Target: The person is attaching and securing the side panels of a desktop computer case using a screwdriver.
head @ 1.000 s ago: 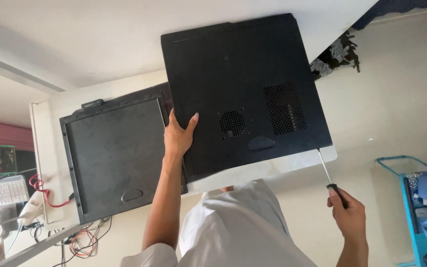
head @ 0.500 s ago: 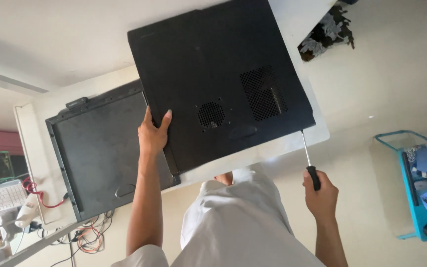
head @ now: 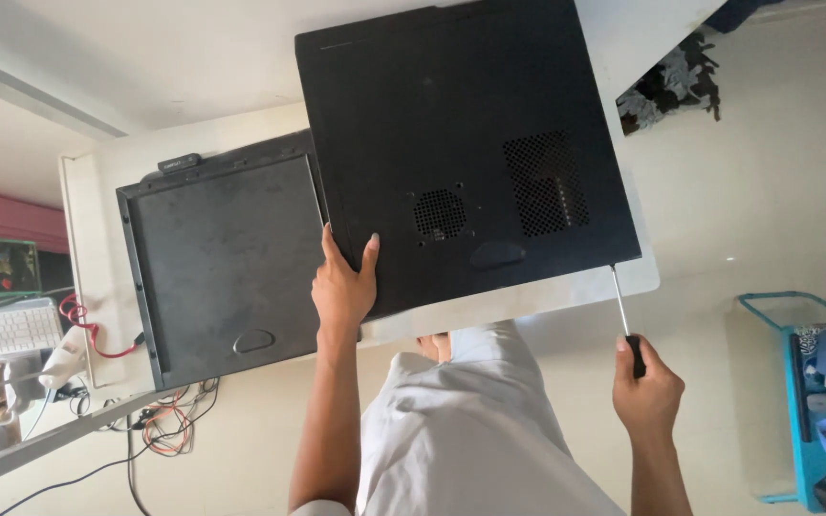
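Observation:
A black computer case [head: 470, 124] lies flat on a white table [head: 547, 296], with its vented side panel facing up. My left hand [head: 341, 287] grips the case's near left corner, fingers over the top. My right hand [head: 647, 392] is shut on a black-handled screwdriver [head: 620, 306]. The screwdriver's tip touches the case's near right corner. A separate black side panel [head: 227, 258] lies flat to the left of the case, partly tucked under it.
A blue basket [head: 815, 382] of small items stands on the floor at the right. A white keyboard [head: 7, 330], a red cable [head: 88, 325] and tangled wires [head: 169, 425] are at the left. My white-clothed lap fills the bottom centre.
The view has swayed left and back. My left hand stays on the case corner, and the screwdriver tip stays at the near right corner.

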